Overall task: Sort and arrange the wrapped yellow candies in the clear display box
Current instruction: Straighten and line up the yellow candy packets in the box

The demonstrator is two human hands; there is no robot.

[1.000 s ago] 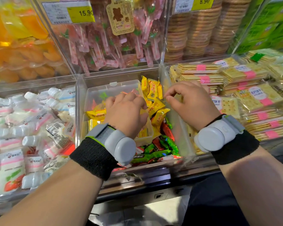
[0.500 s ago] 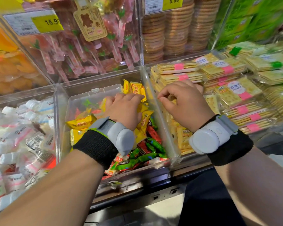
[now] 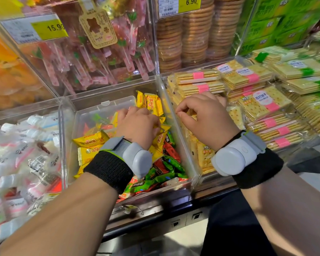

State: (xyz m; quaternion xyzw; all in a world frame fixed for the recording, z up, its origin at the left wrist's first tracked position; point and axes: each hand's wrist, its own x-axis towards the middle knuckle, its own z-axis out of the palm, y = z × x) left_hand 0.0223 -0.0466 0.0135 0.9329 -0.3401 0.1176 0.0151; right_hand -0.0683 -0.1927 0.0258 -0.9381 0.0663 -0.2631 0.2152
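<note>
Several wrapped yellow candies (image 3: 89, 140) lie in a clear display box (image 3: 103, 103), and more stand upright at its back right corner (image 3: 150, 104). My left hand (image 3: 137, 124) reaches down into the pile, fingers curled and fingertips hidden, with the thumb pinching the top of one yellow candy (image 3: 160, 137). My right hand (image 3: 205, 115) hovers over the clear divider wall just right of the box. Its fingers are curled, thumb and forefinger are pinched together, and nothing shows between them. Both wrists wear grey trackers on black bands.
Green and red wrapped candies (image 3: 166, 167) fill the bin's front. Cracker packs with pink bands (image 3: 262, 100) are stacked in the right bin, and white pouches (image 3: 26, 159) in the left. Behind stand bins of pink lollipops (image 3: 100, 58) and round biscuits (image 3: 192, 34).
My view has swung right and closer to the shelf. Both hands stay in nearly the same place, with the left hand sunk a little deeper among the yellow candies.
</note>
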